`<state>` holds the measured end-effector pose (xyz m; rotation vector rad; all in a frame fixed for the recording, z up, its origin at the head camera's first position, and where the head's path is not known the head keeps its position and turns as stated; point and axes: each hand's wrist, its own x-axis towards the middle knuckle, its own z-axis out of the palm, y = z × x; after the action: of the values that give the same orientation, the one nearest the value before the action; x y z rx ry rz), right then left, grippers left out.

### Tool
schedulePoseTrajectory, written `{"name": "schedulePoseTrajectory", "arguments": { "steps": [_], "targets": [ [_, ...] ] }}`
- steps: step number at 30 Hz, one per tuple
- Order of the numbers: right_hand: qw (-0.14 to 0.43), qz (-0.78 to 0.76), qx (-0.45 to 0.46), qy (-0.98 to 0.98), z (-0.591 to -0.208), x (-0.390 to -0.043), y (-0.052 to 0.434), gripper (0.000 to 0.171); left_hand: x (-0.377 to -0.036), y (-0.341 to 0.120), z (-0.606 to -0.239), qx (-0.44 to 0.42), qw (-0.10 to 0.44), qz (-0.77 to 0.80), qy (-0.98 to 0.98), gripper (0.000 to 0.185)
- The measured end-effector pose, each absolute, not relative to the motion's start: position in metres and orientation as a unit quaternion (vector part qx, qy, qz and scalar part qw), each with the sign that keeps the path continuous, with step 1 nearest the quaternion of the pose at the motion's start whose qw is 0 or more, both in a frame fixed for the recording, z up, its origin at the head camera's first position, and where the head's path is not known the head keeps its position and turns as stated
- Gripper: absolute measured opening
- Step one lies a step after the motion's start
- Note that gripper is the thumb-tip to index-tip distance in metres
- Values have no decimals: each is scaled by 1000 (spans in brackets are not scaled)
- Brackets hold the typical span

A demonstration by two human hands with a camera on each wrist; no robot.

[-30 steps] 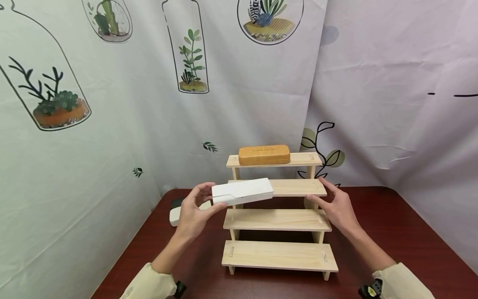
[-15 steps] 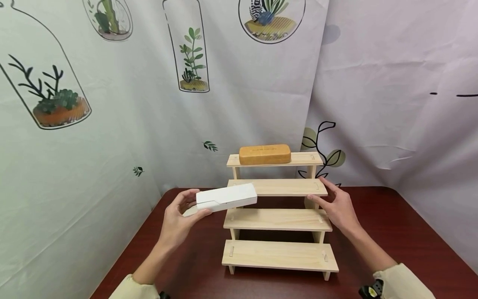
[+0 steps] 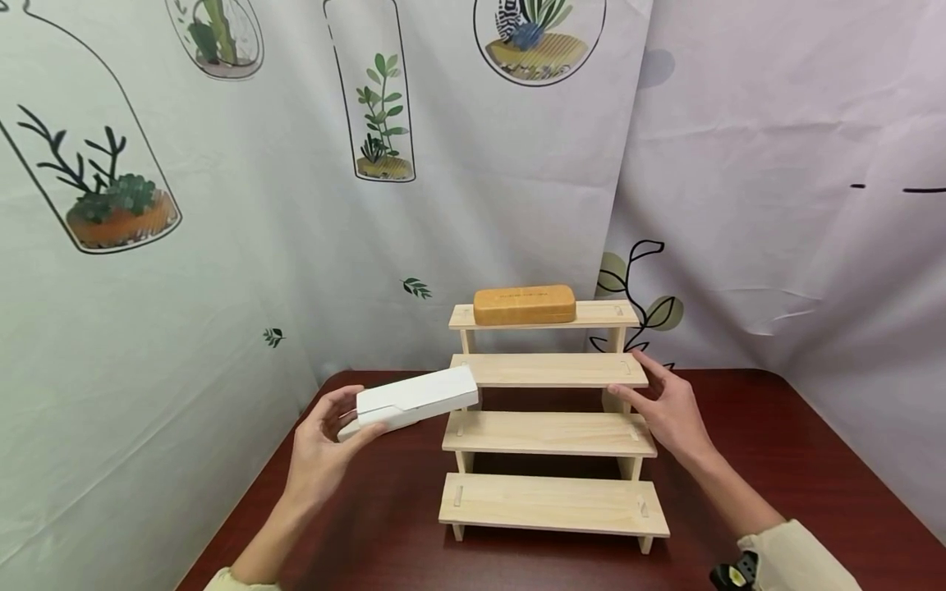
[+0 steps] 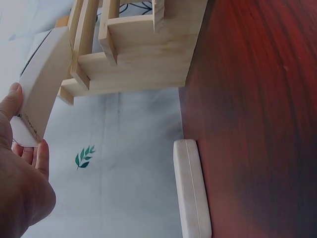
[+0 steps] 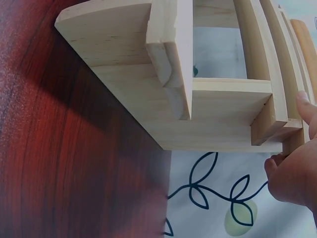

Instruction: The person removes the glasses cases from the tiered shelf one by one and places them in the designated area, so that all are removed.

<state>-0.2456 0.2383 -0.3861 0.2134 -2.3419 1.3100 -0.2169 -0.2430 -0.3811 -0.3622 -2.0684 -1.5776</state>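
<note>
Head view. Left hand (image 3: 319, 447) clamps one end of a long white rectangular case (image 3: 414, 399), thumb over, fingers under; the case juts away from that grip, in the air, its far end just short of the left post of the pale four-tier stepped wooden rack (image 3: 550, 435). Right hand (image 3: 663, 406) rests at the rack's right end, fingers loosely extended against the second shelf's edge, clamping nothing. A tan oblong case (image 3: 524, 304) lies on the top shelf, well above both grips. Rack stands on the dark red wooden desk (image 3: 776, 460).

Left wrist view. Thumb and fingertips (image 4: 42, 154) pinch the white case's end. A second, cream-coloured oblong case (image 4: 191, 191) lies near the desk's edge, apart from the grip.

Right wrist view. Fingertips (image 5: 308, 106) touch the rack's shelf edges.
</note>
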Motion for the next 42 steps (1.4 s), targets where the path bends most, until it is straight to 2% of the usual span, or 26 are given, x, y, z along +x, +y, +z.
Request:
{"name": "schedulePoseTrajectory", "arguments": {
  "steps": [24,42],
  "targets": [
    [229,468,79,-850,-387,-246,238,83,-208,-267,-387,-85,276,-555,-780,60],
    [220,484,78,-843,-388,-246,238,83,-212,-282,-410,-58,249,-529,-809,61]
  ]
}}
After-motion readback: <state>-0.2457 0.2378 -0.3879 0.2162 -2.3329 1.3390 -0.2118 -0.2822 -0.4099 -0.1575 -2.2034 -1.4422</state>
